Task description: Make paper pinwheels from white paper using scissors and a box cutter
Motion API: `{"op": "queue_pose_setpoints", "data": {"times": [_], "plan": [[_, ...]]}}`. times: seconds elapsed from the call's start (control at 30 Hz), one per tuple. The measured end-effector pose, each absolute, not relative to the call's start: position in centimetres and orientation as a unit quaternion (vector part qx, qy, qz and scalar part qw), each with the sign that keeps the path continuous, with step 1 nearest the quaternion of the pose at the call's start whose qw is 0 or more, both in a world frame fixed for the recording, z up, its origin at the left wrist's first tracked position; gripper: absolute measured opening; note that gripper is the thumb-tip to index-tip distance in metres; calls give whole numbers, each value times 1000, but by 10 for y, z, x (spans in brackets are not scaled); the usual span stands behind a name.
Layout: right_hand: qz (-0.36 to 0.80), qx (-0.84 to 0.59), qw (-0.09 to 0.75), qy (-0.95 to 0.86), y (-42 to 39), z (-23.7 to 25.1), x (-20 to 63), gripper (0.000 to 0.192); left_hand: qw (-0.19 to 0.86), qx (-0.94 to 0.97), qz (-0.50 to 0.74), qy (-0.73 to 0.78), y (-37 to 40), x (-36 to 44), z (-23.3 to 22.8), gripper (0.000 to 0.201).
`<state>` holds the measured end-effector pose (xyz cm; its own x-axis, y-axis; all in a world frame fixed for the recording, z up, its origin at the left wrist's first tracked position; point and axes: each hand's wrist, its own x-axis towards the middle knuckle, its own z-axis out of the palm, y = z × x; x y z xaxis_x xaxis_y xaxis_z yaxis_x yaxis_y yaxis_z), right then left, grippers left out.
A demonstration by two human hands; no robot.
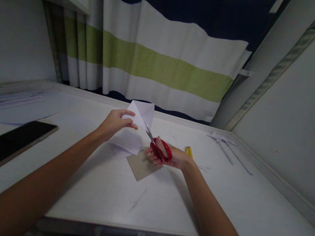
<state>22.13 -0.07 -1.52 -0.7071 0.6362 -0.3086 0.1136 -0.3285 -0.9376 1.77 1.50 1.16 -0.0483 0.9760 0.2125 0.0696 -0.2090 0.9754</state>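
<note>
A creased white sheet of paper (145, 112) is pinched between the thumb and fingers of my left hand (116, 124), held up above the desk. My right hand (165, 156) has its fingers in the red handles of a pair of scissors (161, 149). The slightly parted blades point up and left, their tips at the paper's lower right edge. Under the hands lie another white paper piece (127, 141) and a square of grey-brown card (140, 167), partly covered by my right hand.
A dark-screened tablet or phone (3, 143) lies at the left, before a stack of paper (10, 102). Behind my right wrist is a yellow object (189, 152), perhaps a cutter. Paper strips (227, 144) lie at the back right. A striped curtain (166, 66) hangs behind the white desk (94, 200).
</note>
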Motion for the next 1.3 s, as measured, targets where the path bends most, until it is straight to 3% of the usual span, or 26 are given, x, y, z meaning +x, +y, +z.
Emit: {"op": "queue_pose_setpoints", "data": {"times": [0.5,1.3], "plan": [[747,-318,165,-560,1,-17,223,57,364,577,542,491,14,17,11,35],[713,-324,170,-598,3,-18,224,52,376,581,538,481,11,17,14,39]]}}
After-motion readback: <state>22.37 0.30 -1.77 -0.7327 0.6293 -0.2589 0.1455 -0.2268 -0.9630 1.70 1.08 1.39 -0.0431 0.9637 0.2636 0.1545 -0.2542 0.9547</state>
